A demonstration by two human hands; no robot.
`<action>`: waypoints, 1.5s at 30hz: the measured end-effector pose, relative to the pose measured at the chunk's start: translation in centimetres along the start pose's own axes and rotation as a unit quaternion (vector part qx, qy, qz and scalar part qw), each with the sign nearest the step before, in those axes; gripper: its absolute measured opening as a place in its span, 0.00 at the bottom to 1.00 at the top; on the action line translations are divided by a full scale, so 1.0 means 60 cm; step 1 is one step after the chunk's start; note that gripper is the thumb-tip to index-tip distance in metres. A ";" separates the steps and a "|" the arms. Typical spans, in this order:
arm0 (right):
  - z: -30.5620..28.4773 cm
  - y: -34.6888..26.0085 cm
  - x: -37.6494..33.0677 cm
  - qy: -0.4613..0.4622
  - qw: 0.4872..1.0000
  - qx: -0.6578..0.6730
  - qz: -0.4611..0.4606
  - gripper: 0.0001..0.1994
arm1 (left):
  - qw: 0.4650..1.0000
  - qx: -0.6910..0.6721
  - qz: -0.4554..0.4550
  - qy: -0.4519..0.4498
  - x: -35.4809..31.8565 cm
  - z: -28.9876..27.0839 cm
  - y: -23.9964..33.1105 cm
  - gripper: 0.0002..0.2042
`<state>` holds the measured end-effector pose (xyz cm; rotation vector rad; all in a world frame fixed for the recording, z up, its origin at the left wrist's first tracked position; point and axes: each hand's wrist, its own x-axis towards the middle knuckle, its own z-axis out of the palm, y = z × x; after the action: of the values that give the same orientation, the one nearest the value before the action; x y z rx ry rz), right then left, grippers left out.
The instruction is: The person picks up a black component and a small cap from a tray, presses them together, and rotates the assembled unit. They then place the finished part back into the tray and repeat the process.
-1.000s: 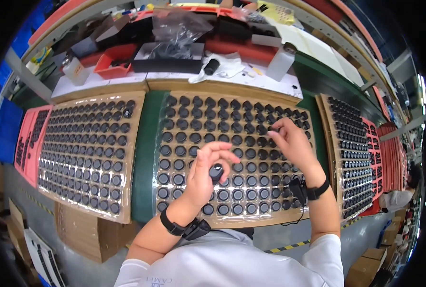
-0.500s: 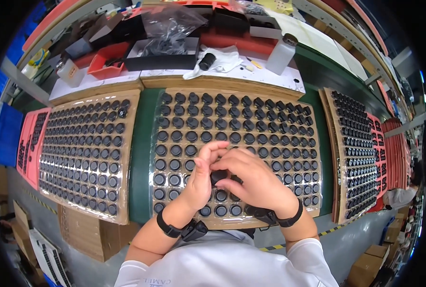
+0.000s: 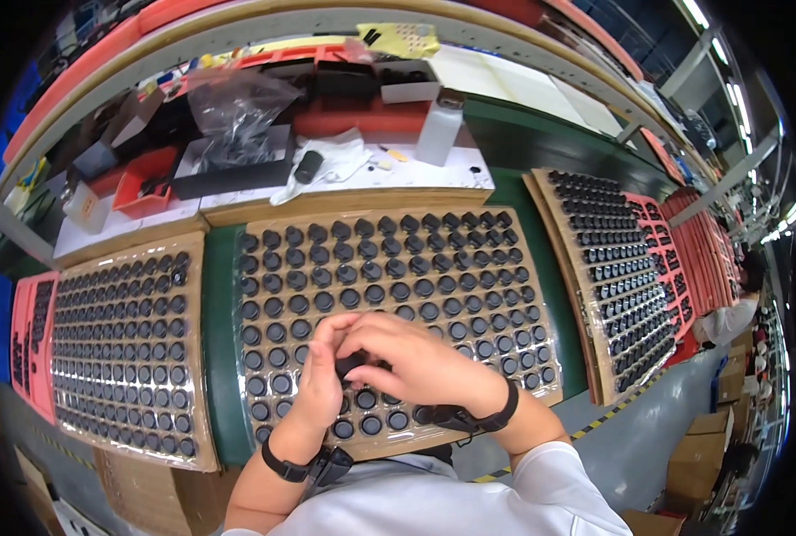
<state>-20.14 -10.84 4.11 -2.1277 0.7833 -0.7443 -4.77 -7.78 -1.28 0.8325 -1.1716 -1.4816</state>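
Observation:
Over the middle tray (image 3: 248, 404), my two hands meet around a small black cylindrical part (image 3: 353, 364). My left hand (image 3: 321, 380) holds it from the left, its fingers curled upward. From the right, my right hand (image 3: 407, 357) pinches it between thumb and fingers, which hide much of it. Under and around both hands the clear plastic tray on brown cardboard carries rows of similar black round parts (image 3: 397, 420). Each of my wrists wears a black strap with a small black device.
Similar filled trays stand left (image 3: 206, 357) and right (image 3: 541, 205), beside pink trays (image 3: 25, 348). Behind lies a white shelf (image 3: 456, 183) bearing a translucent bottle (image 3: 440, 132), a white cloth (image 3: 340, 159) with a black cylinder, a red bin (image 3: 139, 201) and a black box with plastic bags.
The view has tilted up and turned right, so the trays sit lower and further left in the picture. Both hands stay together around the black part over the middle tray.

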 end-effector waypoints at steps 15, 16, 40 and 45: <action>0.003 -0.004 0.003 -0.027 0.998 -0.039 -0.036 0.14 | 1.000 0.004 0.015 0.015 0.005 0.004 0.004 0.37; 0.003 -0.004 0.002 -0.024 0.999 -0.029 -0.033 0.13 | 1.000 0.001 0.016 0.013 0.004 0.004 0.005 0.37; -0.222 0.205 -0.109 0.191 0.918 -0.081 0.337 0.09 | 1.000 -0.027 0.014 0.001 0.005 0.000 -0.001 0.33; -0.224 0.242 -0.099 0.163 0.929 -0.124 0.307 0.08 | 1.000 -0.015 0.006 0.011 0.005 0.002 -0.001 0.34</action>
<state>-37.67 -20.28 -1.32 -1.8121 1.7006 -0.6805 -4.98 -8.03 -1.25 0.8186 -1.1337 -1.4723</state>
